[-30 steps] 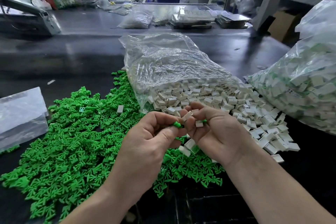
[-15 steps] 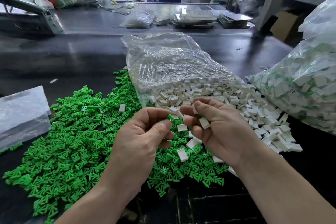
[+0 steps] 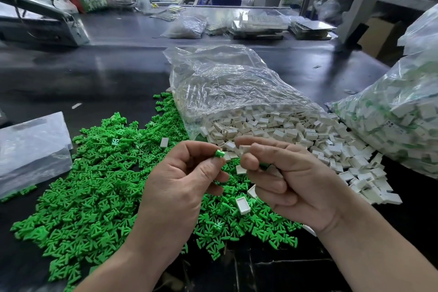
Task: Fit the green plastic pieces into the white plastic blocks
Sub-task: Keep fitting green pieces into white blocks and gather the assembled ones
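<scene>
left hand (image 3: 175,187) pinches a small bright-green plastic piece (image 3: 219,153) between thumb and forefinger tip; short stubby shape, one squared end showing. right hand (image 3: 291,178) curled, fingertips nipping a small white rectangular plastic block (image 3: 244,149); a trace of green shows under its curled fingers, can't tell what. the two parts sit near each other, not touching, above the near middle of the bench.

below the hands, a broad loose heap of green forked plastic pieces (image 3: 99,187) covers the near-left of the dark glossy bench (image 3: 99,78). a few stray white blocks lie on the heap, one open-faced (image 3: 242,206). a crinkled clear plastic bag (image 3: 227,87) lies mid-bench, mouth toward the hands, white hollow blocks (image 3: 308,135) spilling toward the right edge. second bulging clear bag of white-and-green parts (image 3: 403,114) at the right edge. flat clear bag (image 3: 30,144) at the left edge.

far side of the bench: more bags, flat trays, grey metal uprights, a cardboard box (image 3: 381,38).
</scene>
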`<state>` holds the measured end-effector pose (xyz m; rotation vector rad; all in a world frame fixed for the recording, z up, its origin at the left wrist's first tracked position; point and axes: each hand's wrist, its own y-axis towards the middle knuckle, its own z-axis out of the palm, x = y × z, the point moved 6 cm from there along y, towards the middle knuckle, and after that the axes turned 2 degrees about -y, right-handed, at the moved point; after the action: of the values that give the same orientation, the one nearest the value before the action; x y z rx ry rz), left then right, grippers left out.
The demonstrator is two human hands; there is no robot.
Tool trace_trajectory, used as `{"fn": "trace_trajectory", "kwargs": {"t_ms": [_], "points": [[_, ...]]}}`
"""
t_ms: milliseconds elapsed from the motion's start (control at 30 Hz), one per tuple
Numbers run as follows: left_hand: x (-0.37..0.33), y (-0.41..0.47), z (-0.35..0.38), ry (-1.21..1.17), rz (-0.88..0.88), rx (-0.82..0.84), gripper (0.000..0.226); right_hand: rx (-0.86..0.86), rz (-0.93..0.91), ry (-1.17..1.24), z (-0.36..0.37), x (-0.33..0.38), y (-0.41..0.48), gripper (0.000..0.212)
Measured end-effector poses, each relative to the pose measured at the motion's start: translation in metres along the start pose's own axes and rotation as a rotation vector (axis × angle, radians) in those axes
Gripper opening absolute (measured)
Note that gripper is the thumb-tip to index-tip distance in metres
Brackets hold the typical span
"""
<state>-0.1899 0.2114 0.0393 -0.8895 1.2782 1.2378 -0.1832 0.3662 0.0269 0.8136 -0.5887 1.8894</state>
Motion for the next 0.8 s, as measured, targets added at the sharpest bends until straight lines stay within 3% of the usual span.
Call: {"fn": "trace_trajectory", "kwargs": {"t_ms": [267, 433, 800], "points": [[-0.002, -0.002, -0.001, -0.022, -0.018, -0.019, 0.022, -0.148, 0.003, -0.184, -0.001, -0.006, 0.002, 0.016], [-0.002, -0.001, -0.001, -0.036, -0.018, -0.014, 0.022, -0.231, -0.014, -0.260, -0.001, -0.005, 0.002, 0.021], [-0.006, -0.002, -0.002, 0.105, 0.030, 0.011, 0.015, -0.238, -0.061, -0.617, 0.007, -0.002, -0.002, 0.020]]}}
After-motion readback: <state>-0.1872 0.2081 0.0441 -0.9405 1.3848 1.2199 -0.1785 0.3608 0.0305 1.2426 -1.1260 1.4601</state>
